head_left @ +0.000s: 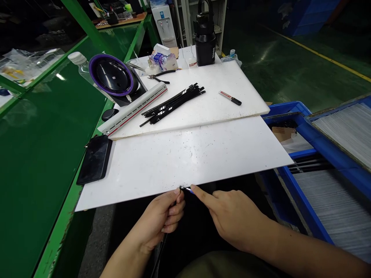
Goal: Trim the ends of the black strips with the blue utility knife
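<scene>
Grip of the left hand (168, 212) pinches a thin black strip (161, 247) by the near edge of the table (188, 154); the right hand (234, 212) pinches a small silver-and-blue tool (188, 189) near the strip's tip; farther back, black strips (174, 104) lie piled on white foam (249, 92), then a black water bottle (205, 46)

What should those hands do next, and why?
Maybe the right hand should nudge the small blue tool gently against the end of the black strip, because the left hand pinches it near that end and the tool's tip is right there.
</scene>
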`<control>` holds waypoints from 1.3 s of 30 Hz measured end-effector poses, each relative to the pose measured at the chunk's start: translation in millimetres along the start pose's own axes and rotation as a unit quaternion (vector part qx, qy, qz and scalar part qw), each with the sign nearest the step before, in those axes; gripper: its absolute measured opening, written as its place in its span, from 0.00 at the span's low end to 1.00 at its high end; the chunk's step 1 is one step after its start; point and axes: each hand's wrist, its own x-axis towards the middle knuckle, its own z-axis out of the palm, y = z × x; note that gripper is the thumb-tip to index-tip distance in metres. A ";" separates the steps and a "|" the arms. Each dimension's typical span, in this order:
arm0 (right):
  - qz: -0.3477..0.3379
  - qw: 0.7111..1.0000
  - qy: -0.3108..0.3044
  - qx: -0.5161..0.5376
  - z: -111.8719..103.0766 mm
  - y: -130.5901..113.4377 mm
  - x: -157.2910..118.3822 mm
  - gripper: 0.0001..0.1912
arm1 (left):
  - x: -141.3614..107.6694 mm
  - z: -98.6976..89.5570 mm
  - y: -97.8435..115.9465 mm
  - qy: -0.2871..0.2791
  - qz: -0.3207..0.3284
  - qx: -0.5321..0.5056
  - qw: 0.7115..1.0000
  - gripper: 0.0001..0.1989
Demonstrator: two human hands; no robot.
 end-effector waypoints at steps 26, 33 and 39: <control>-0.033 0.946 0.316 0.063 -4.5 76.2 39.4 0.32 | -31.3 3.7 8.6 -0.105 -0.025 -0.111 0.988 0.13; 0.024 0.953 0.296 0.064 -10.3 75.6 51.2 0.22 | -35.0 13.0 7.8 0.017 0.123 0.101 0.987 0.15; 0.005 0.920 0.388 0.054 -16.1 59.4 51.6 0.18 | -54.8 20.9 7.9 0.167 0.239 0.410 0.864 0.17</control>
